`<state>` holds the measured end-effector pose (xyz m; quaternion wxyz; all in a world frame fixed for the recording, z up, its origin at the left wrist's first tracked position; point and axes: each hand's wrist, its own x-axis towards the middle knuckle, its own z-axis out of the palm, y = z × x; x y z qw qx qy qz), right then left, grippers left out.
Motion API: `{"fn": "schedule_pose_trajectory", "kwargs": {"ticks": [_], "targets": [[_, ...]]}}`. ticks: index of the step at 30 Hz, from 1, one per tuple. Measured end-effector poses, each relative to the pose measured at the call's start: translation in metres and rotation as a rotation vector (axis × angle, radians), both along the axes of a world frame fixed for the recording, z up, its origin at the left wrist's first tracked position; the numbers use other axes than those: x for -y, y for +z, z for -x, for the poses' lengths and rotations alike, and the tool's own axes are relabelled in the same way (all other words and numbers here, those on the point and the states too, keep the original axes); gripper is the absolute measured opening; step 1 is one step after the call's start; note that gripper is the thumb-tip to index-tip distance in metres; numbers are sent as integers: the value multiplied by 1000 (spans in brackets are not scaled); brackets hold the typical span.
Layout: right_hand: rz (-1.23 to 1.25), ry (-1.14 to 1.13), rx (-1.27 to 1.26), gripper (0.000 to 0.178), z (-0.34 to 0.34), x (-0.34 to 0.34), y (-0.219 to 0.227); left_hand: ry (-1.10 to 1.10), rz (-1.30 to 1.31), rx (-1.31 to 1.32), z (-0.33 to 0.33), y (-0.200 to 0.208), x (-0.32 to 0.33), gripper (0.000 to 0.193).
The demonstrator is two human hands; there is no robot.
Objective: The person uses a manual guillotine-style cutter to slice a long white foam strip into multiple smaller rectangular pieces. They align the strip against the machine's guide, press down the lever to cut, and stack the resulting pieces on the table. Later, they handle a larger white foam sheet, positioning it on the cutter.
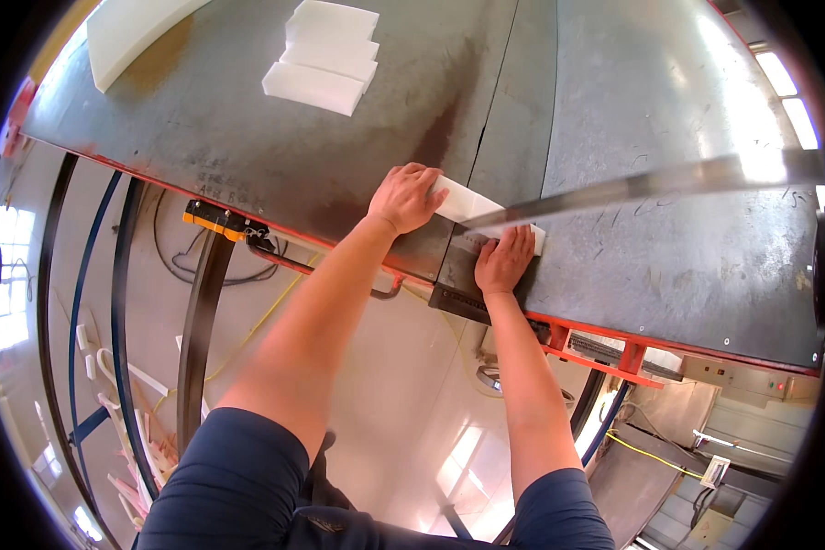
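A white foam block [469,201] lies on the grey metal table [238,110], across the seam near its front edge. My left hand [408,199] grips the block's left end, with the thumb along the near side and the fingers curled over it. My right hand [506,260] presses its fingers together against the right end, where a white corner shows beyond them. Between my hands, a long thin metal strip like a band-saw blade [614,190] comes down to the block. Whether the foam is cut through there is hidden.
Several white foam pieces [325,57] lie close together farther back on the table. A larger white foam slab [137,37] is at the far left. An orange-and-black box [215,220] hangs under the red front edge. Cables and pale scraps lie on the floor.
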<state>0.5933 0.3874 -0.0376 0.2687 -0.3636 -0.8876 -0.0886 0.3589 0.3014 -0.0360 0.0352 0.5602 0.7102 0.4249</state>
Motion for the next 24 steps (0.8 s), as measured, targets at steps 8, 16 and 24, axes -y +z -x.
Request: {"fn": "schedule_pose_trajectory", "kwargs": {"ticks": [8, 16, 24], "targets": [[40, -45, 44, 62, -13, 14, -1, -43, 21, 41, -9, -4, 7, 42], [69, 20, 48, 65, 9, 13, 8, -29, 171, 193, 8, 9, 27, 54], [-104, 74, -4, 49, -33, -20, 27, 132, 57, 436, -46, 39, 72, 66]]}}
